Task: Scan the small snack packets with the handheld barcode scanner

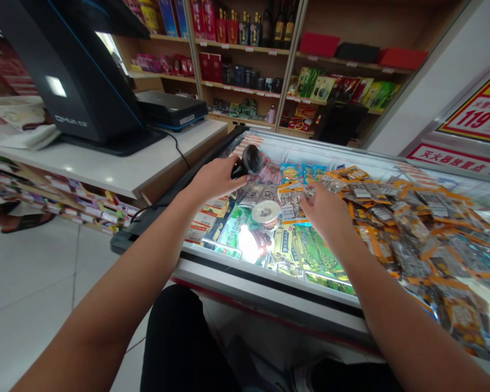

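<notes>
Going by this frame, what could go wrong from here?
Packets in the loose, overlapping pile might slide off the front edge of the glass-topped case, as some lie close to it.

The shiny orange-edged packet at the right hand might slip on the smooth glass.

The black handheld device in the left hand is raised over the glass; if dropped, it could strike it.

The packets (428, 206) look like glossy, crinkled plastic, the scanner (253, 159) smooth plastic, the freezer lid (275, 142) shiny glass.
</notes>
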Demonstrator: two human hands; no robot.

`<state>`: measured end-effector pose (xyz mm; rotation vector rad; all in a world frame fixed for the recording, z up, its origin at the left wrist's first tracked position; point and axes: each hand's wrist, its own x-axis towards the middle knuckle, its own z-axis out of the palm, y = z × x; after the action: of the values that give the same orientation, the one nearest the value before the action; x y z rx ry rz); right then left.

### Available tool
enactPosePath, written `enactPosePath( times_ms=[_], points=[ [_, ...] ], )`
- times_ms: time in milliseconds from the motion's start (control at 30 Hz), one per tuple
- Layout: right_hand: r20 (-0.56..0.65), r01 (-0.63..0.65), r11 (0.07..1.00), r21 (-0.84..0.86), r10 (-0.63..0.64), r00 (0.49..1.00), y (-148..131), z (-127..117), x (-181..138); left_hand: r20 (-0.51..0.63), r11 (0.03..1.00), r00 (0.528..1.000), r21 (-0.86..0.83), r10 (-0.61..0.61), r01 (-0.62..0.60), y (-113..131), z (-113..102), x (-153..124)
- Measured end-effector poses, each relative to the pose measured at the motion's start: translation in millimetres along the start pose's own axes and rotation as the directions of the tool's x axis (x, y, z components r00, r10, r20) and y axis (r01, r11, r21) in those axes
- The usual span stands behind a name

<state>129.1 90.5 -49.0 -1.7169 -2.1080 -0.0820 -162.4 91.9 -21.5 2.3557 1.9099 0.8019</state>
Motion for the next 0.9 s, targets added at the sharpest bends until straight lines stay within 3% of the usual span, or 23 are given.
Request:
enactPosePath(
  times_ms=[67,167,333,533,633,700,767,833,900],
  points=[
    [0.003,0.001,0.997,-0.081,-0.001,1.000,0,-3,-1,0.105,0.975,0.994,0.221,-0.024,0.000,-2,2,-1],
    [0.026,0.008,0.994,-0.109,-0.005,1.000,-1,-6,-3,0.235,0.934,0.970,0.356,-0.067,-0.022,-1,7,-2],
    [0.047,0.055,0.991,-0.119,-0.050,0.998,-5,-6,-7,0.256,0.914,0.966,0.399,-0.031,-0.077,5,9,-2],
    [0.070,0.045,0.993,-0.107,-0.038,0.997,-6,-1,-12,0.276,0.932,0.960,0.360,-0.053,-0.052,4,10,-2],
    [0.062,0.046,0.998,-0.041,-0.043,0.997,-5,0,-13,0.184,0.960,0.983,0.273,0.012,-0.063,2,8,-2],
    [0.064,0.033,0.999,0.034,-0.035,0.997,-4,-2,-13,0.027,0.987,0.998,0.148,0.061,-0.064,6,6,-2],
    [0.059,0.016,0.990,0.141,-0.025,0.998,-3,-3,-12,-0.174,0.994,0.984,-0.092,0.034,-0.050,15,3,-3],
    [0.050,-0.003,0.963,0.270,-0.011,0.999,-1,-3,-10,-0.302,0.918,0.951,-0.392,-0.063,-0.064,26,2,-5],
    [0.031,-0.013,0.923,0.385,0.001,1.000,2,-3,-8,-0.300,0.799,0.946,-0.596,-0.123,-0.085,35,4,-7]
  ],
)
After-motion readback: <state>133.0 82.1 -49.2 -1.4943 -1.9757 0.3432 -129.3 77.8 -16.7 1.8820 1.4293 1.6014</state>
